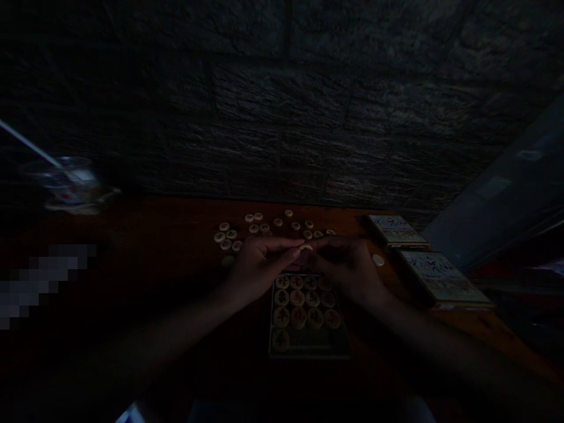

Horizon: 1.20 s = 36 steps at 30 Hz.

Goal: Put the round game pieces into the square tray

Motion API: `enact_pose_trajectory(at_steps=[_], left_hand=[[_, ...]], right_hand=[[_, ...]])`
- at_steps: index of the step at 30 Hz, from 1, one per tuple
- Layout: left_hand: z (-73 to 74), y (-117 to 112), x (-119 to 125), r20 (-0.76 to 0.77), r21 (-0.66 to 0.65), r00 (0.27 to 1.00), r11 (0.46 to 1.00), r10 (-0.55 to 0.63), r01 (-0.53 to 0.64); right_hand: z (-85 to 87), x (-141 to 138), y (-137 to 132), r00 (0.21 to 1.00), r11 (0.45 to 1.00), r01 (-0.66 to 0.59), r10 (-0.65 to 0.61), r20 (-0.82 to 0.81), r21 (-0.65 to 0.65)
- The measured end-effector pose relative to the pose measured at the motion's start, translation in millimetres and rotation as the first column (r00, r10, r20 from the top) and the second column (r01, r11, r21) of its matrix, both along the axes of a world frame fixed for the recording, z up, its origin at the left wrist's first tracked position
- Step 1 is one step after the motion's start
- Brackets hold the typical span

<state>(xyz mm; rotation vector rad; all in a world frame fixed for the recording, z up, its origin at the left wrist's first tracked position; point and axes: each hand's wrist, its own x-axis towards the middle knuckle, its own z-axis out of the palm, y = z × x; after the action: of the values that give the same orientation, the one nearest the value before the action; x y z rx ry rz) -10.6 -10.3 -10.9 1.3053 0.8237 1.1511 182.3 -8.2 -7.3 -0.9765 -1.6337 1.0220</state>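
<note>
Xiangqi piece (305, 248) sits pinched between fingertips of the left hand (258, 267) and right hand (348, 269), mid-frame, above a tray (308, 348) of pieces.

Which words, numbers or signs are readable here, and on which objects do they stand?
None can be read.
Round pieces in the tray: dark and red marks, too dim to read.
Loose pieces on the table: marks too small.
Two flat boxes: printed lids, blurred.
</note>
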Motion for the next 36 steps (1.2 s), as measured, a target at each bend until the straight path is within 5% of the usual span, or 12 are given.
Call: enact_pose_trajectory(at_steps=[11,21,29,36], left_hand=[[1.6,2,0,0.044,-0.080,0.999,0.997,0.010,-0.006],[4.5,-2,1,0.047,-0.124,0.996,0.989,-0.078,0.083],[3.7,2,-2,0.113,-0.115,0.988,0.987,-0.100,0.113],[3.2,0,0,0.138,-0.137,0.979,0.976,-0.152,0.171]], right_hand=[[0.1,2,-5,0.987,0.960,-0.019,-0.027,0.160,0.278],[4.5,7,-3,0.951,0.862,-0.036,-0.126,0.282,0.505],[5.3,9,-2,0.946,0.863,-0.129,-0.041,0.322,0.489],[9.9,10,-6,0.930,0.811,-0.088,-0.141,0.340,0.578]])
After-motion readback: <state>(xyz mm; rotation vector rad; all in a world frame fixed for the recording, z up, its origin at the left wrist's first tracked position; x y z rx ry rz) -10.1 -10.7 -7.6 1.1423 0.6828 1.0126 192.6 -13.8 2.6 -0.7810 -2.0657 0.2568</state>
